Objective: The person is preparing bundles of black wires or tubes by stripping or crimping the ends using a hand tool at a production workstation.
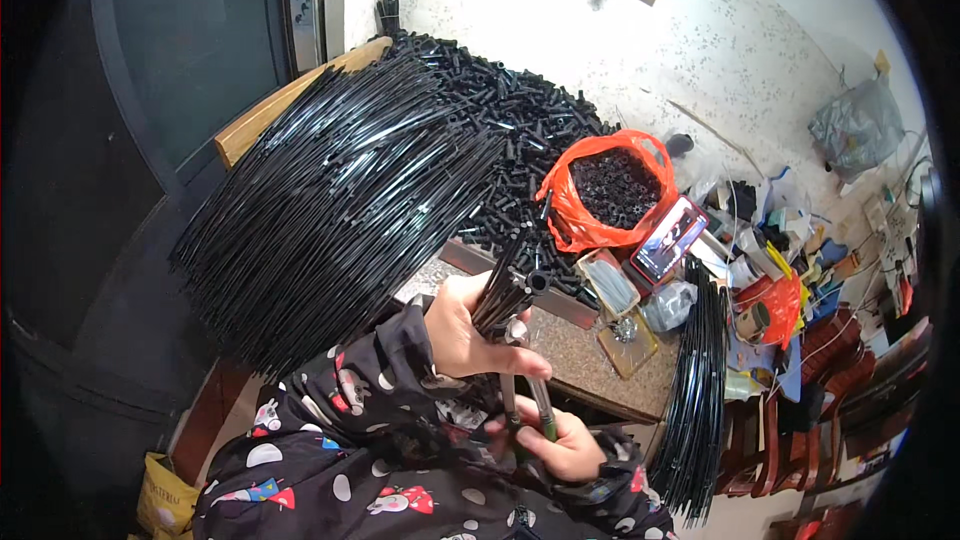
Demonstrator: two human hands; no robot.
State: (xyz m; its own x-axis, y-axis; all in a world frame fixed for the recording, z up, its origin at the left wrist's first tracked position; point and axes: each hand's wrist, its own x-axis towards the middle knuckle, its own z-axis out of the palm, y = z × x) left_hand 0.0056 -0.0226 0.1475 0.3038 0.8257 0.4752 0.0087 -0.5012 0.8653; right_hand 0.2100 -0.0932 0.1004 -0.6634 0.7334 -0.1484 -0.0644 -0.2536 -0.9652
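My left hand (462, 332) is closed round a bundle of thin black rods (497, 297), which points up and away from me. By the upper end of that bundle shows the round open end of a black tube (538, 283). Lower down, my right hand (568, 448) grips long-armed metal pliers (541, 402) with green on the handles. Their metal head reaches up beside my left thumb, close to the rods. What lies between the jaws is too small to make out. Patterned black sleeves cover both forearms.
A big heap of long black rods (330, 200) spreads at left, beside a pile of short black tubes (500, 105). Right of them stand a red plastic bag (560, 195) of small black parts and a lit phone (668, 240). Another rod bundle (695, 390) hangs past the table edge (620, 395).
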